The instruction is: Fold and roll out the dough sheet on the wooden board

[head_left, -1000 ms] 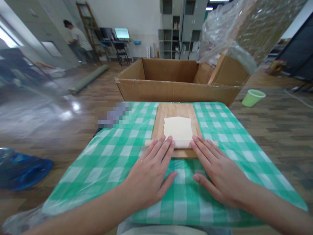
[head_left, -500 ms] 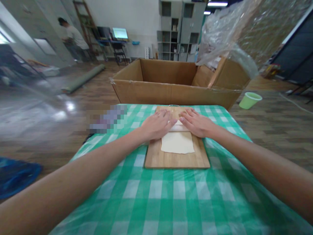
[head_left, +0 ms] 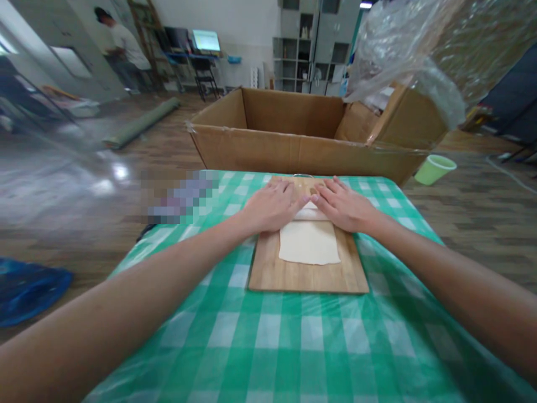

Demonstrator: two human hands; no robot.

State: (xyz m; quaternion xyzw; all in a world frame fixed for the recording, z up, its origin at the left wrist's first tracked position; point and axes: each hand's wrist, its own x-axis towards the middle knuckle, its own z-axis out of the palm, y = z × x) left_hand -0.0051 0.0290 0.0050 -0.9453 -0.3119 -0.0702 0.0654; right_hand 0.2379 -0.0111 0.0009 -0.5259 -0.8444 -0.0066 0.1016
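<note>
A flat pale sheet of dough (head_left: 309,248) lies on a wooden cutting board (head_left: 308,275) on the green checked tablecloth (head_left: 268,336). Both arms reach far forward. My left hand (head_left: 272,207) and my right hand (head_left: 344,206) lie flat, fingers stretched out, on a pale rolling pin (head_left: 309,214) at the far end of the dough. The hands cover most of the pin; only a short piece shows between them.
A large open cardboard box (head_left: 302,148) stands just behind the table, with clear plastic wrap (head_left: 411,45) rising above its right side. A green cup (head_left: 435,168) sits on the floor at right, a blue bag (head_left: 25,288) at left. A person (head_left: 115,47) stands far back left.
My hands have rolled the pin from the near end of the board, over the dough, to its far end. The arms are now stretched out and the dough lies uncovered behind them.
</note>
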